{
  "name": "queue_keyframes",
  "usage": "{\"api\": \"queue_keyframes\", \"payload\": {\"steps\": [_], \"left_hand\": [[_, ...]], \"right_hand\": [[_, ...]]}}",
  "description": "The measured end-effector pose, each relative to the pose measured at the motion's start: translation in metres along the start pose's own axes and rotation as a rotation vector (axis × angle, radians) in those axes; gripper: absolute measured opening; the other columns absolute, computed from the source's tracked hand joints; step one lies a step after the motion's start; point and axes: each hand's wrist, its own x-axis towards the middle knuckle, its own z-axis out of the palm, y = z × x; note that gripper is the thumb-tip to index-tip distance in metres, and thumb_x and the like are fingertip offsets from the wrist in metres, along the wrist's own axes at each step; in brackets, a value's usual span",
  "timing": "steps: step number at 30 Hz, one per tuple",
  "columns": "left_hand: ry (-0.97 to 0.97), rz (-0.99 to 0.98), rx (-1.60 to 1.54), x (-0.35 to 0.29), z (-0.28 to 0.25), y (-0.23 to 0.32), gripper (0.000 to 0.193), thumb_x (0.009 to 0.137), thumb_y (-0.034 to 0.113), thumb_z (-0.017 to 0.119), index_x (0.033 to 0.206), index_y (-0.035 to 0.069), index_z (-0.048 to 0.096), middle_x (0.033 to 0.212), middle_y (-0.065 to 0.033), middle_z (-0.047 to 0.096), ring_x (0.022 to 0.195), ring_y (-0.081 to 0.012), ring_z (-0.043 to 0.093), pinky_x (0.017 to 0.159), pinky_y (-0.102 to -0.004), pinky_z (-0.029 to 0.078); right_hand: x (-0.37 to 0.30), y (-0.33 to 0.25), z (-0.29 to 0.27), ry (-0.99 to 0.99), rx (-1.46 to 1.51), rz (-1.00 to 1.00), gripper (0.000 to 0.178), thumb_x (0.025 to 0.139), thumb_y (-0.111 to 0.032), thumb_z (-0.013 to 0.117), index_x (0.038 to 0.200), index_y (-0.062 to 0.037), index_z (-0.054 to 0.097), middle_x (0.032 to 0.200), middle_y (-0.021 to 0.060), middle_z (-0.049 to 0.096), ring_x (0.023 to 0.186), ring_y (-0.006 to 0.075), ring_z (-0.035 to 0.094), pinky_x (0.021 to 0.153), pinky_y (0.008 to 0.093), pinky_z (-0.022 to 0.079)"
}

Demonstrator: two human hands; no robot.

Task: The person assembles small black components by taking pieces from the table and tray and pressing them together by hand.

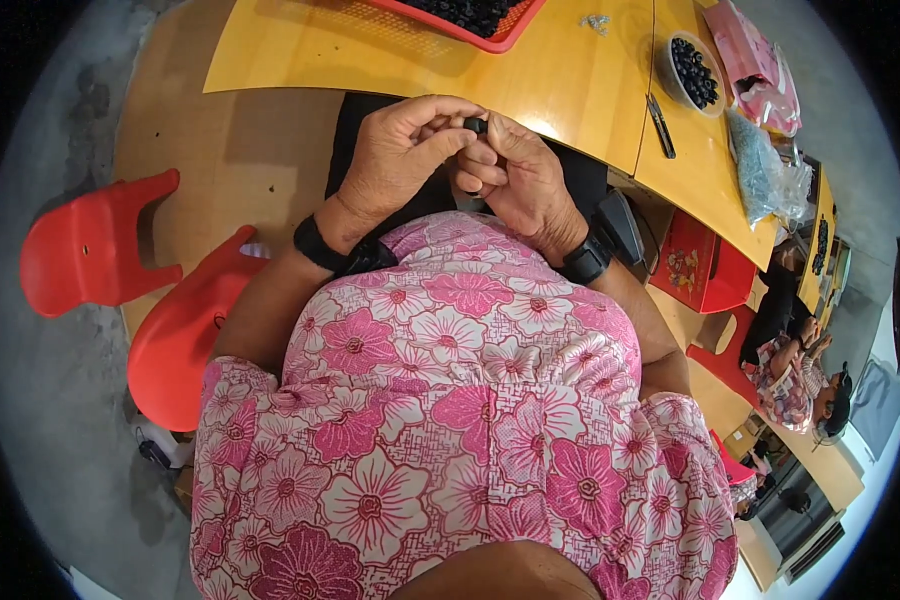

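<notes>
A small black part (476,125) sits between the fingertips of both hands, just off the near edge of the yellow table (370,60). My left hand (402,150) pinches it from the left with thumb and fingers. From the other side, my right hand (526,172) closes on it with thumb and forefinger, the other fingers curled below. The part is mostly covered by fingertips, so its exact kind does not show. A black band is on each wrist.
A red tray (501,43) of black pieces stands at the far edge. To the right are a clear tub (718,104) of black parts, a black cutter-like tool (660,127), a plastic bag (755,165) and pink packaging (745,45). Red chairs (85,245) stand left; another person (785,370) sits right.
</notes>
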Motion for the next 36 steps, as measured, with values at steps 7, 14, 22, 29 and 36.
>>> {"api": "queue_keyframes", "payload": {"steps": [7,14,22,29,36], "left_hand": [[-0.175,-0.266,-0.114,0.004,0.005,0.017,0.045,0.090,0.020,0.060,0.127,-0.003,0.047,0.094,-0.0036,0.057,0.072,-0.0057,0.056,0.061,-0.0186,0.048],[-0.185,-0.121,0.106,0.006,0.002,0.013,0.041,0.092,0.023,0.055,0.123,-0.003,0.049,0.097,-0.0069,0.058,0.082,-0.0115,0.056,0.070,-0.0237,0.048],[-0.111,-0.123,0.034,0.014,0.008,0.008,0.032,0.090,0.016,0.055,0.115,-0.004,0.052,0.085,-0.0067,0.060,0.072,-0.0097,0.057,0.063,-0.0240,0.049],[-0.134,-0.184,-0.176,0.007,0.003,0.003,0.039,0.095,0.023,0.047,0.125,-0.001,0.050,0.077,0.0024,0.050,0.066,-0.0036,0.045,0.055,-0.0166,0.037],[-0.124,-0.139,0.152,-0.001,-0.033,-0.017,0.025,0.086,0.005,0.057,0.109,0.000,0.061,0.072,0.0033,0.048,0.065,-0.0043,0.043,0.061,-0.0192,0.038]], "right_hand": [[0.001,0.002,0.008,0.084,-0.291,-0.101,0.024,0.095,-0.026,0.050,0.100,-0.0023,0.055,0.072,0.0000,0.049,0.055,0.0082,0.040,0.058,0.0241,0.039],[-0.001,0.006,0.002,0.121,-0.714,-0.237,0.023,0.095,-0.022,0.048,0.104,-0.0015,0.054,0.080,0.0017,0.055,0.066,0.0083,0.051,0.059,0.0215,0.044],[0.007,0.006,-0.004,0.168,-0.783,-0.329,0.017,0.094,-0.017,0.047,0.099,-0.0034,0.056,0.070,0.0008,0.056,0.058,0.0071,0.051,0.048,0.0194,0.039],[0.004,-0.014,0.000,0.202,-0.333,-0.292,0.025,0.094,-0.027,0.050,0.093,-0.0032,0.055,0.063,-0.0011,0.042,0.050,0.0081,0.036,0.056,0.0262,0.044],[-0.013,-0.102,-0.019,0.677,-0.785,-0.805,0.023,0.091,-0.025,0.056,0.087,-0.0030,0.060,0.063,-0.0003,0.049,0.053,0.0099,0.054,0.050,0.0221,0.043]]}}
